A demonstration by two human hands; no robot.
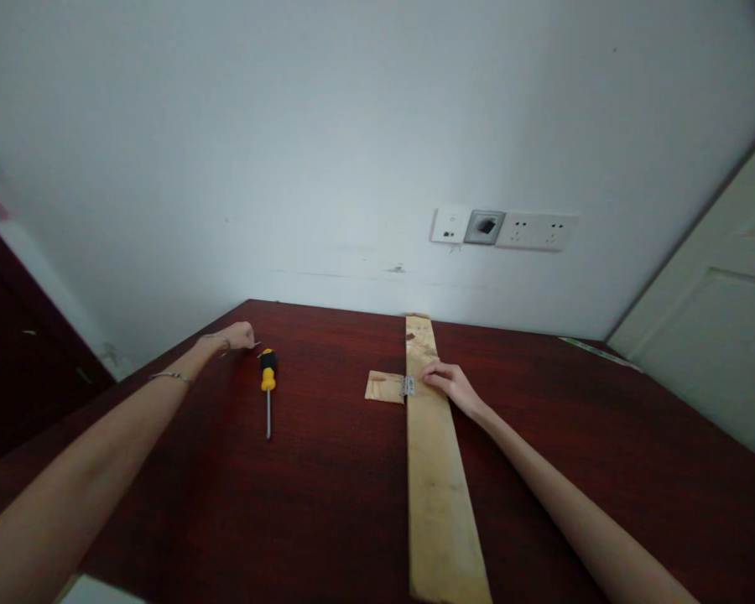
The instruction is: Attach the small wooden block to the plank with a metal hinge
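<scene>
A long wooden board (437,470) runs from the near edge almost to the wall. A short wood piece (385,387) lies against its left side, and a small metal hinge (408,385) spans the joint. My right hand (453,384) rests on the board just right of the hinge, fingertips drawn together; anything between them is too small to make out. Far to the left, my left hand (242,335) is closed low over the tabletop, with a thin light sliver by its fingers. Beside it lies a yellow and black screwdriver (268,379), its shaft towards me.
All this lies on a dark red wooden tabletop (327,486) that meets a white wall (327,151). Sockets (538,231) are set in the wall. A pale panelled door (723,294) stands at right, near a thin strip (597,352). A white corner (101,590) shows at bottom left.
</scene>
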